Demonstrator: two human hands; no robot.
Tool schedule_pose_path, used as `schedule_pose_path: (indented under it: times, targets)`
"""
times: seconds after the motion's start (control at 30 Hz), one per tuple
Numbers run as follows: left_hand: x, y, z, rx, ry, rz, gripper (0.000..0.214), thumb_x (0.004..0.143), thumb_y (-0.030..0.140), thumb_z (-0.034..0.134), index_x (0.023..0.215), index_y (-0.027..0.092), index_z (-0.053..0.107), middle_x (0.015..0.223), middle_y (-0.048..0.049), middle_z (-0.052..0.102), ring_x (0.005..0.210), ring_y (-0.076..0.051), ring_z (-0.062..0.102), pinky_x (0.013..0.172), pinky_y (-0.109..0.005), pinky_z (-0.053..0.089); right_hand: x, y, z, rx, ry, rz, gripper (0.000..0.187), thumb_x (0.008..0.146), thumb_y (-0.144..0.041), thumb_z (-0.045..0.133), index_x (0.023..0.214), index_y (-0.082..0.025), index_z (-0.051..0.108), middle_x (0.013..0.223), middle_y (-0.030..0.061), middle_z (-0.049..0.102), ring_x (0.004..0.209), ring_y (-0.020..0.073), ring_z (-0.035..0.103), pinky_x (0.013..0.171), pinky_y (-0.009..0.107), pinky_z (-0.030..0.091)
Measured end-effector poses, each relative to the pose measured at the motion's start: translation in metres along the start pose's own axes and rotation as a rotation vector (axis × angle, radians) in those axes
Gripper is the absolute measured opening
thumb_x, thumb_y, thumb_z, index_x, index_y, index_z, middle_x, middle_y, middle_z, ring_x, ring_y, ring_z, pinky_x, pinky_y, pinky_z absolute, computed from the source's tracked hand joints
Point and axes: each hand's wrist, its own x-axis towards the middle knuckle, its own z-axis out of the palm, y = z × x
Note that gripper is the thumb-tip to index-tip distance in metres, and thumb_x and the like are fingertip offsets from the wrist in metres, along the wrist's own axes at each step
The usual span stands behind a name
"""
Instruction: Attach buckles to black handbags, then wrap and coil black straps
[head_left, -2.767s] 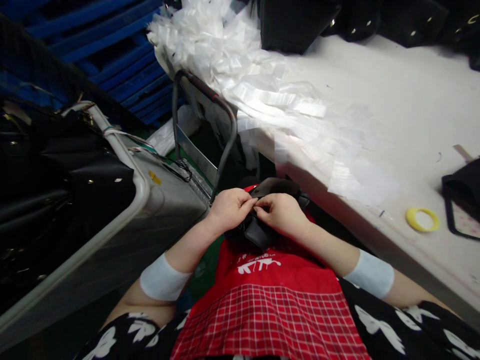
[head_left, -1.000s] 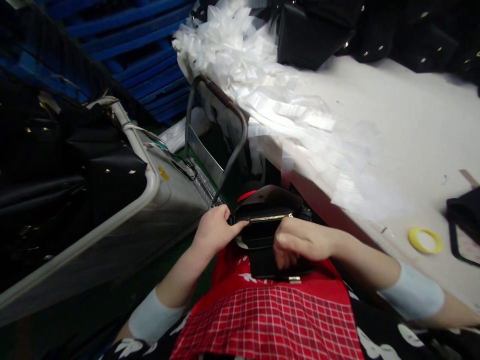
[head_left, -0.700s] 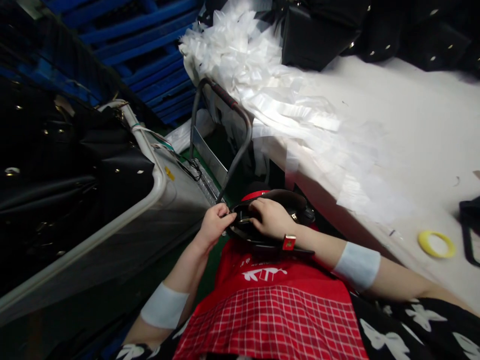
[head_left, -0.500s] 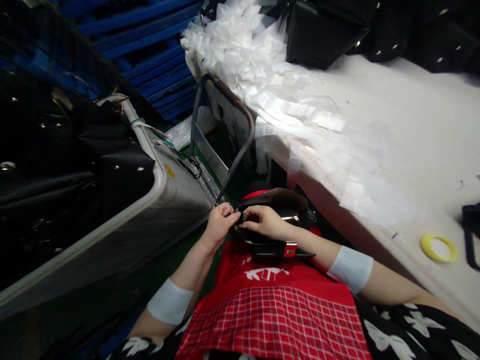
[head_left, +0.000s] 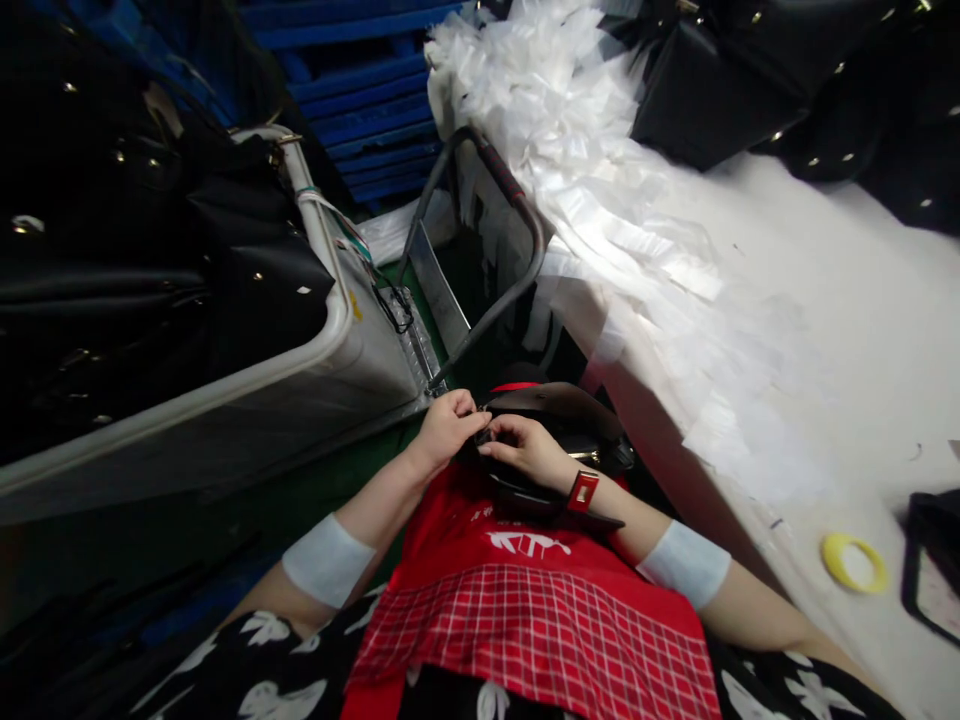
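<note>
A black handbag [head_left: 555,400] rests against the front of my red apron, its flap raised and a gold zip showing inside. A red-edged clasp with a gold turn plate [head_left: 583,491] hangs at its near side by my right forearm. At the bag's left corner my left hand [head_left: 448,432] pinches a small dark part of the bag, thumb and fingers together. Close beside it, my right hand [head_left: 529,447] has its fingers curled and pinched at the same corner. The small piece between the fingertips is mostly hidden.
To the left stands a white-rimmed cart [head_left: 330,330] full of black bags [head_left: 247,270]. A trolley handle [head_left: 536,240] rises ahead. On the white table [head_left: 825,300] at right lie heaped white wrapping strips [head_left: 570,120], a yellow tape roll [head_left: 853,562] and more black bags. Blue pallets [head_left: 360,110] stand behind.
The view has turned slightly left, so the surroundings sit further right. Both hands stay at the bag's corner with small finger movements. The clasp has tilted up against my right forearm.
</note>
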Motion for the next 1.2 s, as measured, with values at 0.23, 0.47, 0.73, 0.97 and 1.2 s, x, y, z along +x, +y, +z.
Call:
schedule_pose_path:
  times: [0.23,0.47,0.73,0.97,1.2]
  targets:
    - [0.002,0.014,-0.019,0.593,0.022,0.038,0.041,0.071,0.037,0.062,0.052,0.022,0.028,0.048,0.0065,0.029,0.049,-0.010,0.027,0.051,-0.028,0.017,-0.002,-0.006,-0.015,-0.196,0.179,-0.045,0.034,0.092,-0.044,0.048,0.069,-0.020,0.053,0.078,0.0041,0.056,0.075,0.0170,0.052,0.074,0.031,0.045]
    - [-0.001,0.034,-0.019,0.937,-0.047,0.069,0.035,0.080,0.034,0.054,0.049,0.019,0.048,0.049,-0.0014,0.047,0.049,-0.014,0.037,0.053,-0.032,0.017,-0.003,-0.019,-0.017,-0.418,0.167,-0.050,0.027,0.084,-0.025,0.052,0.057,-0.019,0.048,0.086,0.0050,0.058,0.079,0.0154,0.056,0.072,0.028,0.046]
    - [-0.006,0.024,-0.007,1.015,-0.076,0.157,0.032,0.082,0.034,0.051,0.053,0.020,0.052,0.056,-0.0051,0.056,0.054,-0.017,0.045,0.055,-0.032,0.018,0.003,-0.042,0.001,-1.136,-0.164,0.068,0.027,0.090,-0.031,0.049,0.086,-0.012,0.068,0.089,0.0148,0.067,0.077,0.0238,0.064,0.070,0.033,0.048]
    - [0.002,0.013,-0.025,0.795,-0.009,0.111,0.037,0.080,0.036,0.049,0.049,0.021,0.034,0.048,0.0026,0.036,0.049,-0.013,0.034,0.054,-0.030,0.017,-0.003,-0.036,-0.006,-0.909,0.082,-0.144,0.037,0.089,-0.033,0.059,0.120,-0.013,0.057,0.116,0.0135,0.065,0.106,0.0246,0.059,0.094,0.036,0.047]
    - [0.007,0.008,-0.025,0.790,-0.033,0.136,0.039,0.079,0.036,0.050,0.048,0.021,0.032,0.047,0.0036,0.033,0.049,-0.012,0.032,0.054,-0.030,0.017,0.002,-0.033,-0.001,-1.028,-0.139,-0.380,0.027,0.100,-0.024,0.045,0.118,-0.016,0.062,0.109,0.0126,0.066,0.107,0.0231,0.055,0.093,0.036,0.045]
